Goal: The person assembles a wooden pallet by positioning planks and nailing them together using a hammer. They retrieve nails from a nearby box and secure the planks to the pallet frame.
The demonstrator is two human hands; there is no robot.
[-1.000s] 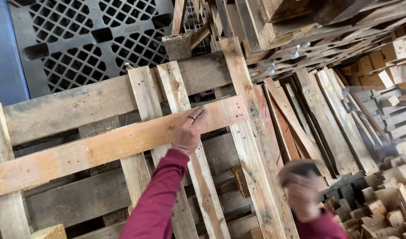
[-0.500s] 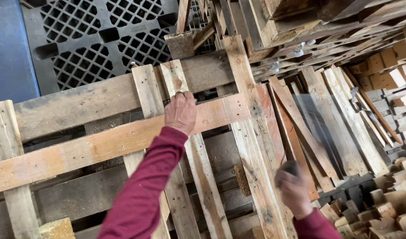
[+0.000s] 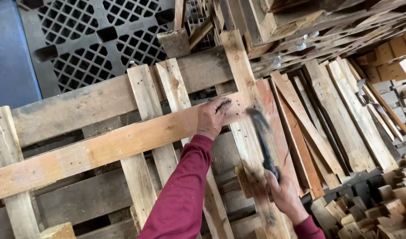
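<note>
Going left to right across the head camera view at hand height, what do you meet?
Long pale board → left hand pressing on it → dark hammer → right hand gripping its handle → leaning loose planks → small wood blocks.

Rough weathered wooden pallet (image 3: 114,141), dark matt hammer (image 3: 262,141), black plastic pallet (image 3: 101,40)

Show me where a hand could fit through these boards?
Dark gaps open in the wooden pallet below the long cross board, left of the left hand. To the right it is crowded: the right hand swings a hammer beside tightly leaning planks and piled wood blocks.
</note>
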